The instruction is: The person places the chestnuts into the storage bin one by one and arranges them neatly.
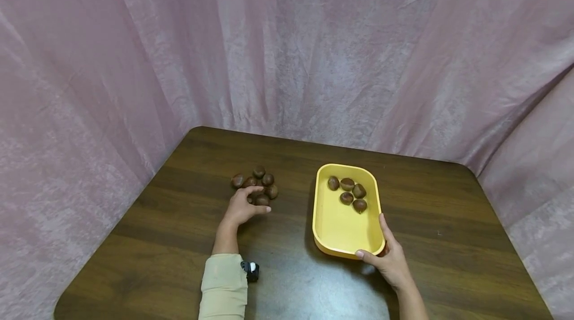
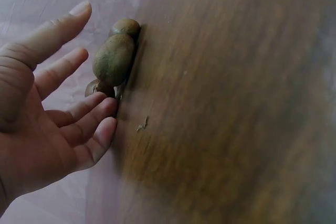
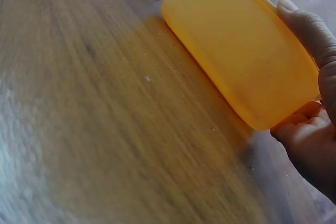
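Observation:
A loose pile of brown chestnuts lies on the left half of the table. My left hand reaches over the near side of this pile, thumb and fingers spread apart. In the left wrist view, a chestnut sits just beyond the fingertips, with nothing pinched between them. My right hand grips the near right corner of a yellow plastic tub, thumb over the rim and fingers along the side. Several chestnuts rest in the tub's far half. From the right wrist, the tub's outer wall shows.
The dark wooden table has rounded corners, and pink curtains hang behind and beside it. A small black device is strapped at the left sleeve's cuff.

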Demonstrator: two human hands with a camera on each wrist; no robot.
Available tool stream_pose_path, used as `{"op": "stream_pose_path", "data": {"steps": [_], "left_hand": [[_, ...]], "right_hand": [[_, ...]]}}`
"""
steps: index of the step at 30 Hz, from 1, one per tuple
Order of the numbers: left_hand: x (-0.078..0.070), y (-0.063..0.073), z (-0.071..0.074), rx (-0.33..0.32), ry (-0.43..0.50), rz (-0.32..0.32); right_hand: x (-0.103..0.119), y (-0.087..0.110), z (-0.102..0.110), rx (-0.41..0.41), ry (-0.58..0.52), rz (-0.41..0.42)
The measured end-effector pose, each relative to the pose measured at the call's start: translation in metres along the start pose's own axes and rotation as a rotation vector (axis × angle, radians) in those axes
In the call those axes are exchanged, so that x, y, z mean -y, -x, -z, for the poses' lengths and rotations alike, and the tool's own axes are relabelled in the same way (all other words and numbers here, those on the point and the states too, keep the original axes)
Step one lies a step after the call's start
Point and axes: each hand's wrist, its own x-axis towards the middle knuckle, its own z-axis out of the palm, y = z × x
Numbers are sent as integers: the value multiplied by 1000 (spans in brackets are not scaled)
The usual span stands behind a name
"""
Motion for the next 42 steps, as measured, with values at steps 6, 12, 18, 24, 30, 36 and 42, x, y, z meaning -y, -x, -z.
{"op": "stream_pose_path", "data": {"steps": [6, 12, 18, 24, 30, 36, 42], "left_hand": [[4, -4, 0, 0, -48, 10], [7, -8, 0, -3, -126, 12], [6, -13, -3, -46, -168, 22], [5, -13, -4, -61, -154, 19], [1, -3, -2, -41, -77, 56], [-17, 4, -10, -34, 3, 7], [-32, 0, -21, -41, 104, -14]], "right_hand": [[-1, 0, 0, 6, -6, 3], [-1, 0, 0, 2, 5, 6], [-1, -1, -1, -3, 24, 3], [-1, 0, 0, -10, 17, 3], [-1, 2, 0, -7, 14, -5], [0, 2, 0, -8, 22, 4], [0, 2, 0, -9, 40, -3]]}}
